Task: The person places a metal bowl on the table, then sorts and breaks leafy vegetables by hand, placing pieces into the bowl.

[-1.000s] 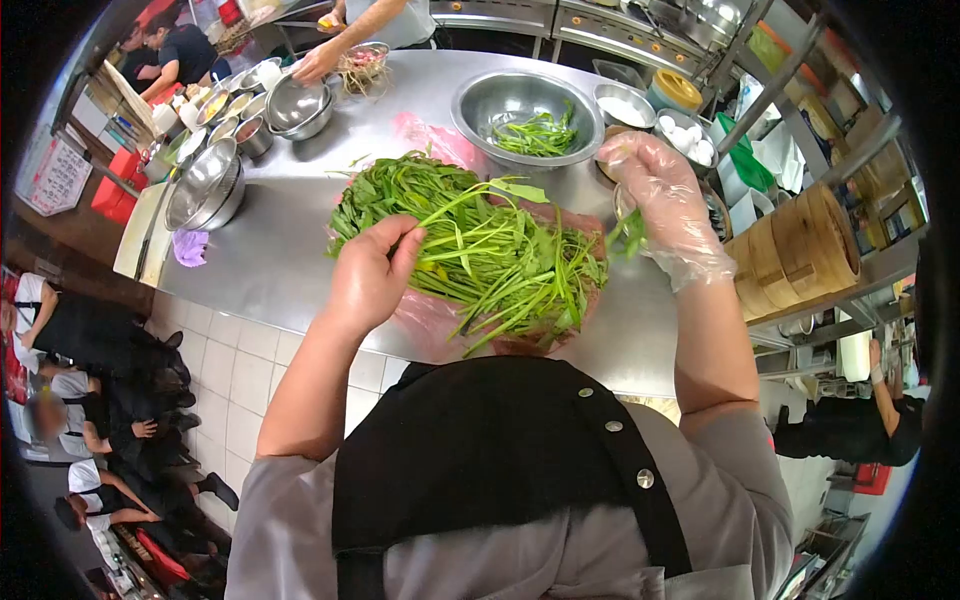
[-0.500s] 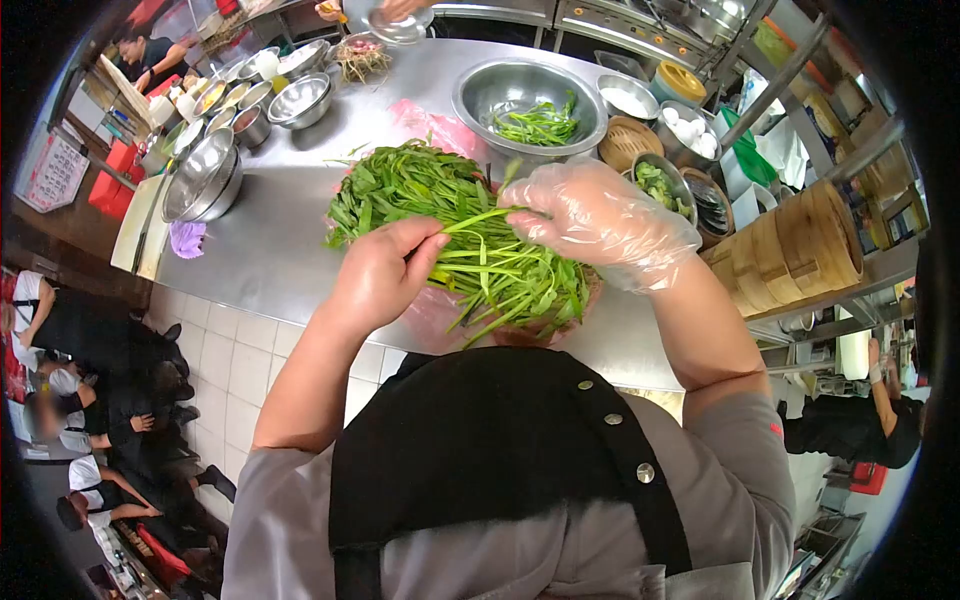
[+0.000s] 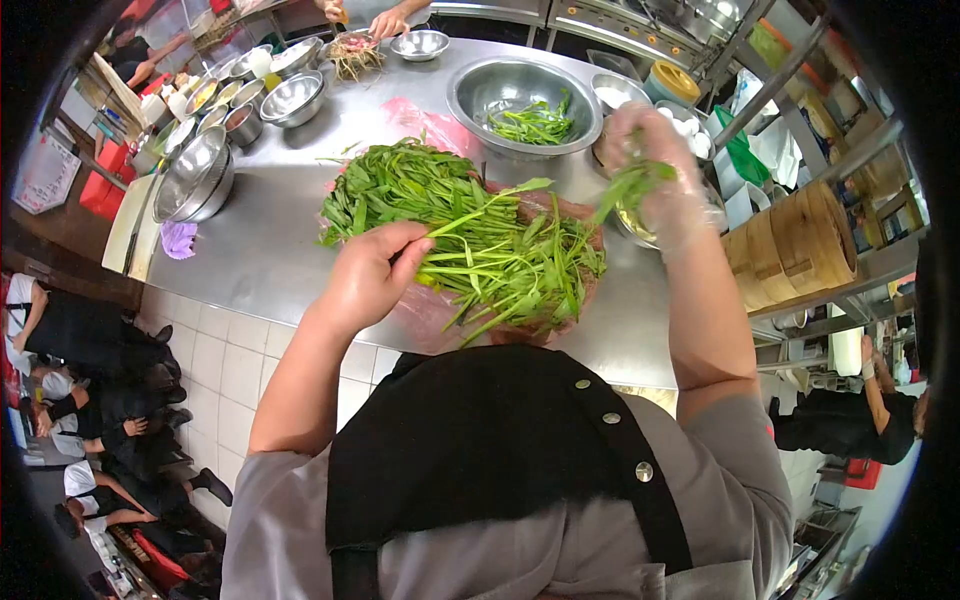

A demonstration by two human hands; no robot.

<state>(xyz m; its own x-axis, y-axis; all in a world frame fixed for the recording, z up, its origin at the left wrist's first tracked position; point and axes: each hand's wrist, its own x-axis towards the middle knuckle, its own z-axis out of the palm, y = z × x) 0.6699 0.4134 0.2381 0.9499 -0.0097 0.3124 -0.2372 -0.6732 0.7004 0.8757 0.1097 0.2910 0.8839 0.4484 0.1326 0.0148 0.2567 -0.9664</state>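
A large heap of leafy green vegetable (image 3: 410,190) lies on pink plastic on the steel counter. Bare, my left hand (image 3: 380,268) pinches a green stem (image 3: 470,215) over the near left part of the heap. My right hand (image 3: 655,160), in a clear plastic glove and blurred by motion, is raised to the right of the heap with a leafy green piece (image 3: 637,184) in its fingers. Between and beyond the hands stands a big steel bowl (image 3: 468,100) with some greens (image 3: 532,124) inside.
Steel bowls (image 3: 195,175) and a cutting board with a knife (image 3: 132,225) are at the left. Bamboo steamers (image 3: 795,245) stand at the right. Across the counter, another person's hands (image 3: 390,20) are near a basket (image 3: 355,55). Several people are at the left edge.
My right hand has swung away from the stem to the right, carrying a leafy piece. My left hand still pinches a stem. A small bowl now rests by the other person's hands.
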